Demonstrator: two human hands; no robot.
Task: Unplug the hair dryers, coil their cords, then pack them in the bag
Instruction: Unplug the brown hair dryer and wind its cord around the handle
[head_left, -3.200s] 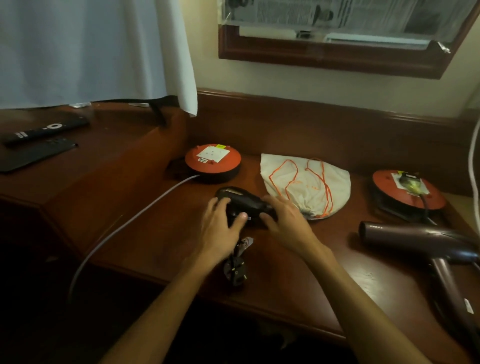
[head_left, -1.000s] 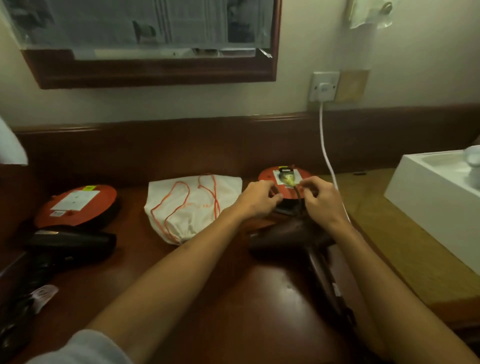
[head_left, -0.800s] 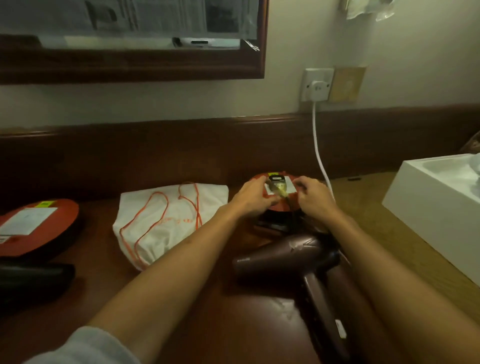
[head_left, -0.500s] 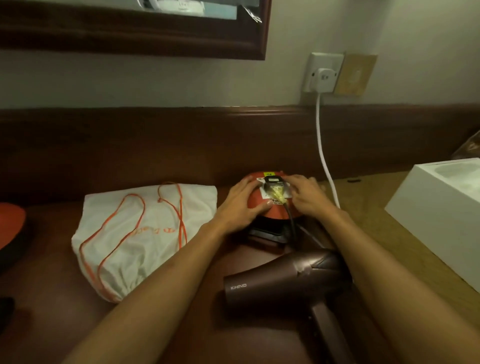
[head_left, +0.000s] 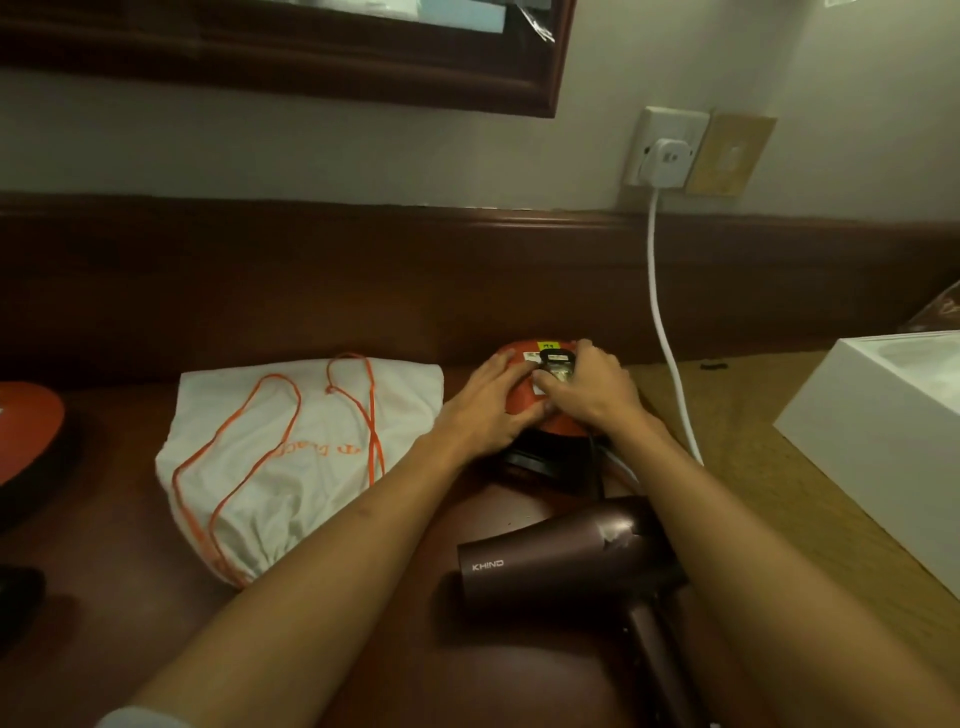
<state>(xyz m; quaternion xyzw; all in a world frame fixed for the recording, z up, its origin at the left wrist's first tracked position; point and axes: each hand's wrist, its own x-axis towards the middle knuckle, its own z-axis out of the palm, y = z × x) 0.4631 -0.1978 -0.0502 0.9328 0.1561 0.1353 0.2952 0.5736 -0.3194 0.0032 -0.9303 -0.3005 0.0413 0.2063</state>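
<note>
A maroon hair dryer lies on the dark wooden counter, its black cord running up to a black plug seated in the orange socket reel. My left hand presses flat on the reel's top. My right hand curls its fingers round the black plug. A white drawstring bag with orange cords lies to the left of the reel.
A white cable runs from the reel to a white wall plug. A white box stands at the right. A second orange reel and a black hair dryer show at the left edge.
The view turned from the black dryer to the maroon one and drew closer. Both hands reached the right reel; the left now presses on it and the right has closed on the plug.
</note>
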